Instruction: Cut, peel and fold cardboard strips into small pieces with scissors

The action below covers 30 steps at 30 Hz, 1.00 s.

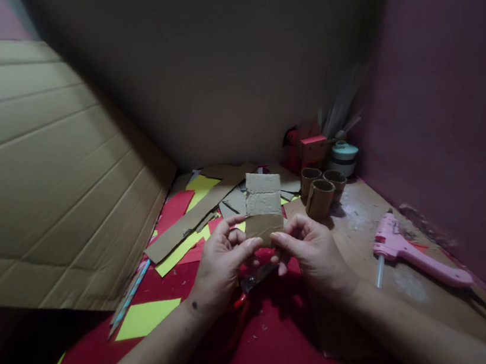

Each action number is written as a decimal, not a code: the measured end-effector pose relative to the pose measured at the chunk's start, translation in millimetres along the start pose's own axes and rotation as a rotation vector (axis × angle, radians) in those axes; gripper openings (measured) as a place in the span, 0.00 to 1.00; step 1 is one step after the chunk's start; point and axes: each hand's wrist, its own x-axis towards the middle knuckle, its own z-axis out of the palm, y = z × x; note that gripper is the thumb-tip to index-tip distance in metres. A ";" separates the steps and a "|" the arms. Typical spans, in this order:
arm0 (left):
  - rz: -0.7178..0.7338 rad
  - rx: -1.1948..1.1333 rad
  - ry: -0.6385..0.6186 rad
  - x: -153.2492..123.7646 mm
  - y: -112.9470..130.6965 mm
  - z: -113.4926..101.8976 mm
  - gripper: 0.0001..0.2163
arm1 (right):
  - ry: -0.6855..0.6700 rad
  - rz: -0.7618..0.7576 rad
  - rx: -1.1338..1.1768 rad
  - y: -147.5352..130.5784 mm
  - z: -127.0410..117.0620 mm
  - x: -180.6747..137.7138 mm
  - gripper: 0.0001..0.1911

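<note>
The cardboard piece (263, 204) stands tilted up between the two hands, left of the three cardboard cylinders (320, 201) and nearer the person. Its long axis runs from the fingers up and away, its far end leaning slightly left and the creases crossing it side to side.

The left hand (224, 257), left of the cylinders and nearer the person, has its thumb on the lower left corner and its fingers curled behind, pinching the piece. The right hand (311, 252), just on the near side of the cylinders, pinches the lower right corner, thumb in front; its forearm slants in from the right.

I can see two pale, rough, wrinkled panels at the top and a smoother brown one below, which looks bent toward the person.
</note>
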 end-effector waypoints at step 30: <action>0.118 0.166 -0.184 0.5 1.8 -11.8 0.08 | -0.037 -0.027 -0.087 -3.4 -2.5 -3.6 0.11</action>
